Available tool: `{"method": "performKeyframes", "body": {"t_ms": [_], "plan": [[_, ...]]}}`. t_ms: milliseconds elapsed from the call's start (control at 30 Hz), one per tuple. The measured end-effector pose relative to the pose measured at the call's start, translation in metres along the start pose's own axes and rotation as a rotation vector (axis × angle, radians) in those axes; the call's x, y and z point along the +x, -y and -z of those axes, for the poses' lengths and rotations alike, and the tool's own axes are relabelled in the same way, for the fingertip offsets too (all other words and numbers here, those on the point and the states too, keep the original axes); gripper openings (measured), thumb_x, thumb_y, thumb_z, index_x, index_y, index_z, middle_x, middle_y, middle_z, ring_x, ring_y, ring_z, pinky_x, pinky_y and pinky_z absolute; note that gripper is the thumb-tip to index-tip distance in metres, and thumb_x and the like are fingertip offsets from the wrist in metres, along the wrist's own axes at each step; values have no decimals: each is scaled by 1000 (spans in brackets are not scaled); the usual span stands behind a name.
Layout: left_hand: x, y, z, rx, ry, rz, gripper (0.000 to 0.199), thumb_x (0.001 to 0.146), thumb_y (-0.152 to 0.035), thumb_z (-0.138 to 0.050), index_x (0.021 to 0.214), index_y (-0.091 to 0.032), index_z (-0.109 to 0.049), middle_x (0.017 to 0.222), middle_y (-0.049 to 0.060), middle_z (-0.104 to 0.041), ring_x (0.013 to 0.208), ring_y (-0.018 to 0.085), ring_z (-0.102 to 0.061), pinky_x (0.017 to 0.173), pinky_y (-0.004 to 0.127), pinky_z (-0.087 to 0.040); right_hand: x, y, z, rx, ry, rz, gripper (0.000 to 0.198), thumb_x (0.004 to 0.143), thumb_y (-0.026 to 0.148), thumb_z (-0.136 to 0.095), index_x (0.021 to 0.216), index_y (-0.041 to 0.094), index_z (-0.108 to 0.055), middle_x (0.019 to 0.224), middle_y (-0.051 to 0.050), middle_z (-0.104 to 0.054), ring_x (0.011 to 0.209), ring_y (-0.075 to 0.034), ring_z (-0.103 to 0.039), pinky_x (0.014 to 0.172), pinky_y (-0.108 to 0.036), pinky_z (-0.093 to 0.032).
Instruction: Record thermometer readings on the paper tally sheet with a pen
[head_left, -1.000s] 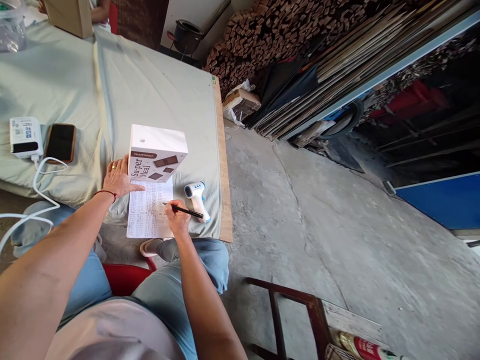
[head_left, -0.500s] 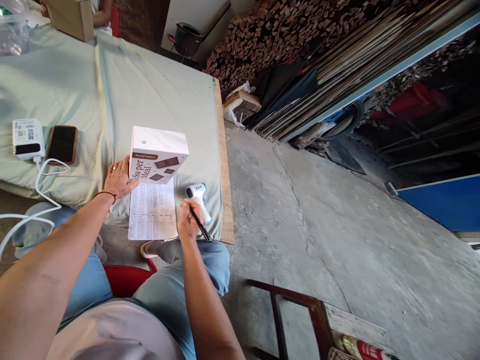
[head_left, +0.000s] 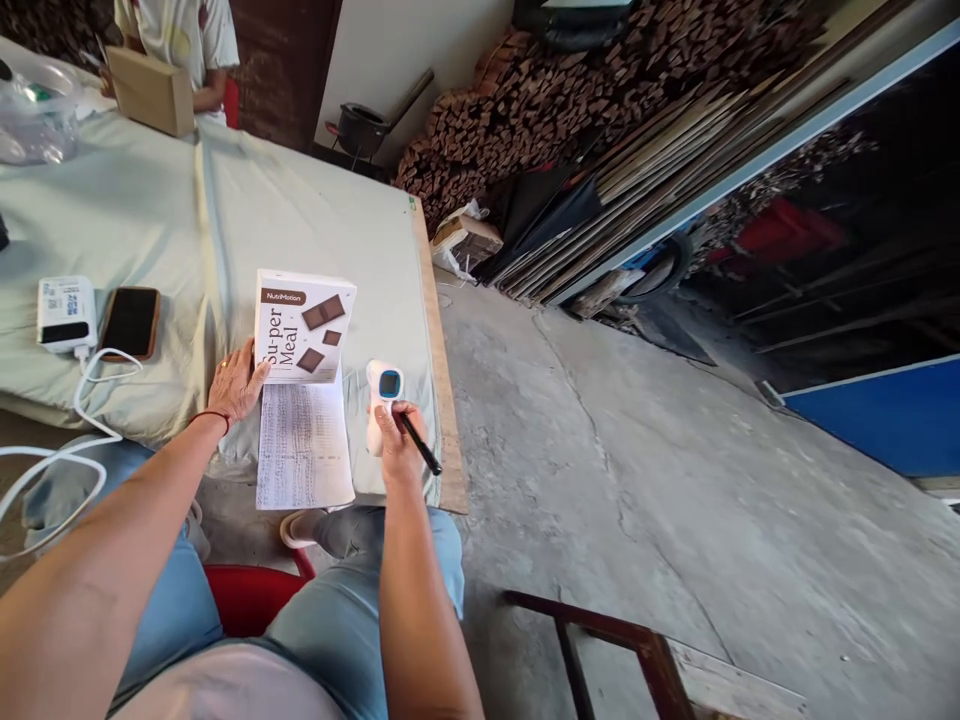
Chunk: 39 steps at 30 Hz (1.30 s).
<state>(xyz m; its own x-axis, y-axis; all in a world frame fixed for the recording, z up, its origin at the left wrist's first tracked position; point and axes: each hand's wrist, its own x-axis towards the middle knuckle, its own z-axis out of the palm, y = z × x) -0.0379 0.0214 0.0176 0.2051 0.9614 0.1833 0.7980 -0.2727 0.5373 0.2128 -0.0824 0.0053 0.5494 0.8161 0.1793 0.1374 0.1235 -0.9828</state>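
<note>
My left hand [head_left: 234,382] is at the lower left edge of a white NutriMotion box [head_left: 281,335], thumb at the front corner and fingers along its side. The box's printed front faces me. Below it lies a sheet of paper [head_left: 304,450] covered in rows of writing, its top edge hidden by the box. In my right hand [head_left: 401,445] a black pen [head_left: 420,445] points down to the right. The same hand closes on the handle of a white infrared thermometer [head_left: 377,425], whose dark screen is turned up toward me.
A phone [head_left: 130,322] and a white device [head_left: 66,312] with a cable [head_left: 82,400] lie left on the cloth-covered table [head_left: 337,220]. Across it, another person [head_left: 180,40] sits behind a cardboard box [head_left: 154,90] beside a plastic tub [head_left: 37,115]. A wooden stool [head_left: 600,630] stands right.
The white box has tipped back, so more of its front and less of its top shows. My right hand has taken hold of the thermometer, and its screen has turned toward me.
</note>
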Motion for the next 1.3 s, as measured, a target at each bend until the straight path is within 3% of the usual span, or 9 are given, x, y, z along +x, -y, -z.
{"method": "performKeyframes", "body": {"t_ms": [100, 233, 367, 700, 867, 1133, 1300], "plan": [[2, 5, -2, 23, -16, 22, 63, 100, -48, -21, 153, -16, -31, 136, 16, -59, 130, 33, -50, 107, 50, -39, -1, 25, -41, 312, 118, -16, 42, 77, 57, -65, 90, 25, -40, 91, -2, -68, 71, -16, -65, 67, -31, -51], [2, 10, -3, 49, -8, 17, 65, 100, -49, -20, 153, -13, -31, 134, 18, -60, 128, 33, -51, 106, 50, -40, 5, 42, -82, 368, 138, -18, 48, 74, 58, -69, 90, 26, -38, 88, -3, -70, 77, -18, -68, 69, -32, -53], [2, 12, -5, 96, -20, 8, 66, 101, -50, -19, 153, -12, -31, 132, 19, -61, 125, 35, -53, 102, 52, -43, 13, 41, -102, 391, 108, 3, 47, 75, 59, -67, 91, 26, -37, 86, -2, -70, 79, -18, -69, 73, -33, -54], [3, 15, -8, 84, -19, 7, 67, 101, -52, -21, 155, -12, -28, 134, 19, -59, 128, 35, -51, 105, 51, -41, 16, 40, -112, 406, 81, -8, 49, 74, 58, -69, 90, 26, -36, 89, -2, -69, 77, -16, -68, 76, -34, -56], [3, 14, -7, 87, -19, 20, 73, 98, -58, -35, 154, -12, -28, 136, 21, -58, 128, 36, -52, 107, 52, -40, 16, 42, -115, 397, 113, -17, 48, 74, 58, -69, 88, 26, -36, 89, -1, -70, 80, -17, -69, 77, -34, -56], [2, 10, -5, 109, -10, 16, 77, 95, -60, -39, 153, -10, -28, 138, 22, -57, 129, 39, -51, 105, 53, -41, 2, 63, -112, 549, 154, -161, 45, 73, 54, -70, 85, 25, -38, 92, -4, -75, 76, -19, -72, 63, -31, -54], [2, 9, -3, 117, 0, 30, 77, 94, -60, -41, 152, -10, -29, 139, 22, -55, 131, 39, -50, 107, 52, -40, -1, 70, -109, 548, 197, -158, 44, 73, 54, -70, 86, 25, -39, 95, -5, -75, 76, -20, -72, 62, -31, -55]]}}
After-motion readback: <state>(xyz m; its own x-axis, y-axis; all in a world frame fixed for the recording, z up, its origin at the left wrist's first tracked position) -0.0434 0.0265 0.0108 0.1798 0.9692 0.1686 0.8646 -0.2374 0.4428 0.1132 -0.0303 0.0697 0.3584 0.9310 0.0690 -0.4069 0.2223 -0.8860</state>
